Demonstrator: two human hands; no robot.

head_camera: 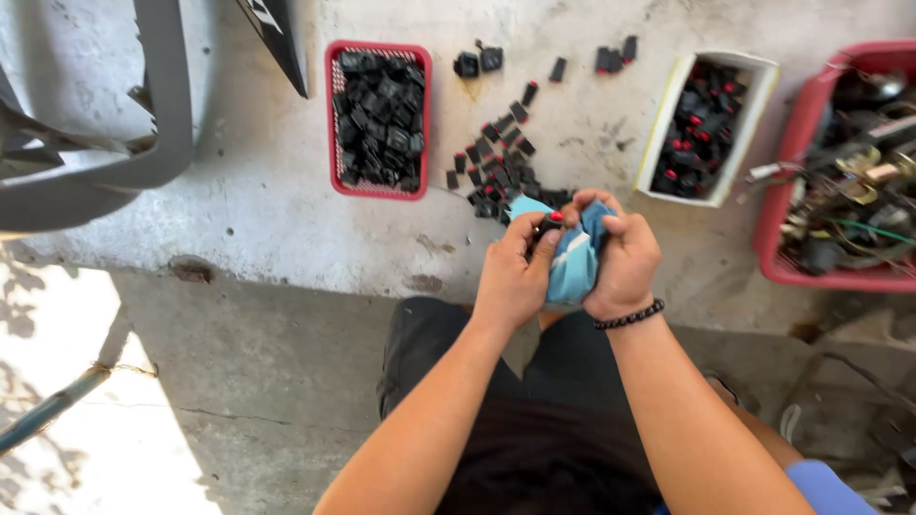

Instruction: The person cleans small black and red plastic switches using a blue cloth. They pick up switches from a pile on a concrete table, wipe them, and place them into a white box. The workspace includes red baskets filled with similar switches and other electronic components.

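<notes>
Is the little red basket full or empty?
Full. The red basket on the concrete is heaped to its rim with small black parts, and more of the same lie loose beside it.

Your left hand (515,277) and right hand (625,257) hold a blue cloth (575,262) around a small black part (546,229). More black parts (501,172) lie on the concrete slab (267,191).

A rough, stained concrete ledge (267,210) steps down to a cracked floor (258,401); sunlight patches the left, beside a grey plastic chair (143,114).
</notes>
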